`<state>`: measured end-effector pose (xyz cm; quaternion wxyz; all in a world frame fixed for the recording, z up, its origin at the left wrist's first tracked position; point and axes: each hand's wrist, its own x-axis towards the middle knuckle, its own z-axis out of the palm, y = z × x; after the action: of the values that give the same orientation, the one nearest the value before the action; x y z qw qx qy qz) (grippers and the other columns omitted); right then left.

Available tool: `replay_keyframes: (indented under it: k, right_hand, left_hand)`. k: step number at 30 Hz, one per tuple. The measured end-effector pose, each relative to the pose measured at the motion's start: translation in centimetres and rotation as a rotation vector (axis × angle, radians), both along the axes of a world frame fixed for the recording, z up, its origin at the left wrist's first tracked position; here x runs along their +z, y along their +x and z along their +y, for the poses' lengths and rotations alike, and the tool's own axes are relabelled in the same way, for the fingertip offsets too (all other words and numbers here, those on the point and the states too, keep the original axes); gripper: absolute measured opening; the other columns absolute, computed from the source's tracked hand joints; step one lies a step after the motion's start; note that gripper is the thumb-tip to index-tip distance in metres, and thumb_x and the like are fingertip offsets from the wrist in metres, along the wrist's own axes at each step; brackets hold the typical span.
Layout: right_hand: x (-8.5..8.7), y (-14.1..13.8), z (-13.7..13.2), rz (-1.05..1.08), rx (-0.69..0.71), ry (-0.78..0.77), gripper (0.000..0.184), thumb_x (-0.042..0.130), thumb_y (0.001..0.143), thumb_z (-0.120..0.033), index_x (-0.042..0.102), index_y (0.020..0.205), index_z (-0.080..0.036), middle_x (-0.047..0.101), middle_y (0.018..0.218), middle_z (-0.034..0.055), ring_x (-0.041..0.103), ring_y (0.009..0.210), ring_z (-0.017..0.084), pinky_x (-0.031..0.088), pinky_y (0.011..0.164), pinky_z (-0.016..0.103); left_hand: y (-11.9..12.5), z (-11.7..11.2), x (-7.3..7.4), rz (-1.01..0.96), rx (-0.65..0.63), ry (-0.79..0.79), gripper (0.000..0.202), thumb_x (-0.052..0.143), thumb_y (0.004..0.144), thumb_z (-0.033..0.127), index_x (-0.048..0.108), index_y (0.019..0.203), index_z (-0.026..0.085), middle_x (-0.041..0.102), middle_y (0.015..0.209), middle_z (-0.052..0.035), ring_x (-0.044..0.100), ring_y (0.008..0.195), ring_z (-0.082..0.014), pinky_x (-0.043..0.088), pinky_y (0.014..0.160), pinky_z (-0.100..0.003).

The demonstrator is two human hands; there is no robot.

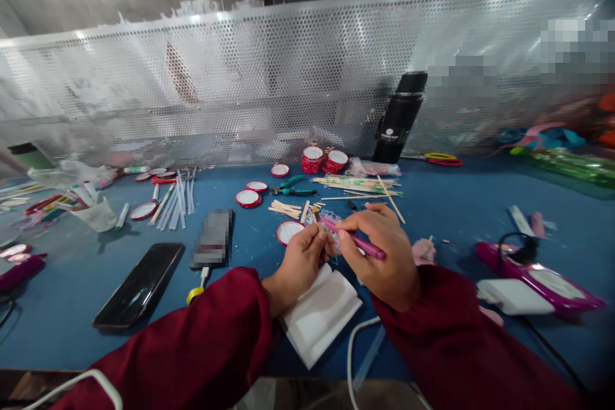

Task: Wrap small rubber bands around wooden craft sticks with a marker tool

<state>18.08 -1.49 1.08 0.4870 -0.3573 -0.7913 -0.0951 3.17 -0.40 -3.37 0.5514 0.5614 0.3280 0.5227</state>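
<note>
My right hand is closed around a slim pink pen-like tool, its tip pointing left toward my left hand. My left hand pinches a small colourful piece held over the blue table; what the piece is I cannot make out. Both sleeves are dark red. Under my wrists lies a folded white cloth. A white disc with a red rim rests just left of my left fingers.
Wooden sticks, red-rimmed lids, green-handled pliers and white straws lie scattered. A black flask stands by the perforated metal screen. A black phone lies left. A purple device and a white charger sit right.
</note>
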Motion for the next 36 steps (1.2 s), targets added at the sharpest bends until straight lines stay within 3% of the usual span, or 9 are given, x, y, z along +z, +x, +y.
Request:
replay_keyframes:
  k: [9, 14, 18, 20, 23, 29, 33, 36]
  right_hand:
    - [0.0, 0.0, 0.1, -0.022, 0.010, -0.007, 0.008, 0.057, 0.088, -0.020, 0.059, 0.081, -0.024, 0.068, 0.072, -0.0023, 0.062, 0.068, 0.018, 0.040, 0.094, 0.044]
    - [0.0, 0.0, 0.2, 0.047, -0.057, -0.006, 0.009, 0.057, 0.091, -0.022, 0.062, 0.083, -0.024, 0.070, 0.074, 0.0001, 0.064, 0.070, 0.019, 0.043, 0.090, 0.043]
    - [-0.2, 0.1, 0.6, 0.164, -0.005, -0.220, 0.015, 0.052, 0.099, -0.030, 0.064, 0.107, -0.025, 0.077, 0.093, 0.0040, 0.071, 0.084, 0.021, 0.052, 0.082, 0.038]
    - [-0.2, 0.3, 0.8, 0.203, 0.061, -0.336, 0.017, 0.049, 0.101, -0.031, 0.063, 0.108, -0.025, 0.078, 0.091, 0.0036, 0.073, 0.082, 0.021, 0.055, 0.075, 0.035]
    - [0.3, 0.6, 1.0, 0.188, 0.073, -0.384, 0.009, 0.056, 0.096, -0.028, 0.062, 0.101, -0.025, 0.078, 0.088, 0.0023, 0.074, 0.079, 0.020, 0.056, 0.071, 0.033]
    - [1.3, -0.1, 1.6, 0.094, 0.054, -0.490, 0.029, 0.069, 0.084, -0.023, 0.058, 0.111, -0.026, 0.079, 0.096, 0.0009, 0.075, 0.083, 0.020, 0.057, 0.073, 0.032]
    - [0.7, -1.4, 2.9, 0.254, 0.129, -0.503, 0.025, 0.069, 0.081, -0.023, 0.057, 0.103, -0.026, 0.077, 0.083, -0.0016, 0.072, 0.067, 0.017, 0.055, 0.062, 0.029]
    - [0.0, -2.2, 3.9, 0.366, 0.145, -0.459, 0.026, 0.072, 0.078, -0.025, 0.057, 0.099, -0.024, 0.074, 0.080, -0.0013, 0.074, 0.072, 0.019, 0.057, 0.070, 0.032]
  left_hand:
    - [0.0, 0.2, -0.2, -0.011, -0.004, -0.018, 0.048, 0.062, 0.084, 0.066, 0.055, 0.075, 0.019, 0.051, 0.065, 0.0017, 0.043, 0.059, -0.0116, 0.034, 0.058, -0.027]
    - [-0.2, 0.3, -0.3, 0.016, 0.018, 0.009, 0.047, 0.059, 0.087, 0.064, 0.055, 0.074, 0.019, 0.053, 0.067, 0.0005, 0.045, 0.061, -0.0120, 0.036, 0.060, -0.027]
    - [-0.2, 0.2, 0.1, -0.003, -0.005, -0.004, 0.049, 0.057, 0.087, 0.067, 0.055, 0.076, 0.019, 0.057, 0.070, -0.0003, 0.047, 0.059, -0.0112, 0.037, 0.058, -0.027]
    - [-0.2, 0.1, 0.4, -0.024, -0.034, -0.018, 0.050, 0.056, 0.087, 0.069, 0.054, 0.079, 0.019, 0.058, 0.069, 0.0001, 0.047, 0.056, -0.0105, 0.035, 0.055, -0.026]
    - [0.0, -0.1, 0.6, -0.069, -0.076, -0.032, 0.049, 0.056, 0.087, 0.068, 0.053, 0.083, 0.020, 0.060, 0.066, 0.0008, 0.044, 0.051, -0.0096, 0.031, 0.051, -0.026]
    - [0.2, 0.0, 0.8, -0.124, -0.079, -0.062, 0.047, 0.071, 0.078, 0.062, 0.055, 0.083, 0.018, 0.057, 0.069, 0.0017, 0.044, 0.054, -0.0090, 0.032, 0.051, -0.024]
    - [-0.1, 0.1, 1.2, -0.084, -0.033, -0.053, 0.045, 0.068, 0.081, 0.060, 0.058, 0.076, 0.016, 0.055, 0.066, 0.0009, 0.043, 0.054, -0.0089, 0.032, 0.052, -0.025]
    - [-0.5, 0.2, 1.4, -0.060, 0.019, -0.041, 0.048, 0.065, 0.083, 0.062, 0.056, 0.070, 0.016, 0.054, 0.062, 0.0008, 0.042, 0.052, -0.0087, 0.031, 0.052, -0.025]
